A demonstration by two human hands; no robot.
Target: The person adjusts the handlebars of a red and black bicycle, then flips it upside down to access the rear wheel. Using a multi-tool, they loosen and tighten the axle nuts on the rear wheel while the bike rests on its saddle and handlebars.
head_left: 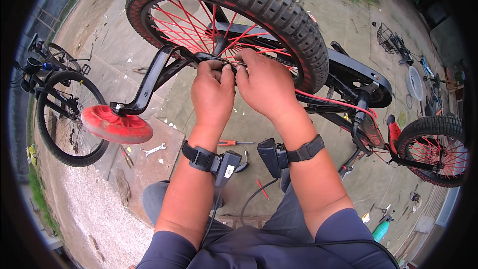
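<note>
An upside-down or tilted bicycle with a knobby rear tire (313, 50) and red spokes fills the upper middle. A black stabilizer bracket (154, 69) runs from near the hub down-left to a red training wheel (117, 124). My left hand (211, 89) is closed at the bracket's inner end beside the axle, with thumb and fingers pinched. My right hand (264, 82) is also closed there, fingertips almost touching my left thumb. What both hold is small and mostly hidden by my fingers. A red brake cable (343, 102) runs along the black frame to the right.
Another black bicycle (74, 84) is at the left. The front wheel (433, 152) is at lower right. A wrench (155, 149), pliers (127, 157) and a screwdriver (231, 143) lie on the concrete. A white basin (414, 82), more bike parts and a turquoise bottle (381, 229) are at the right.
</note>
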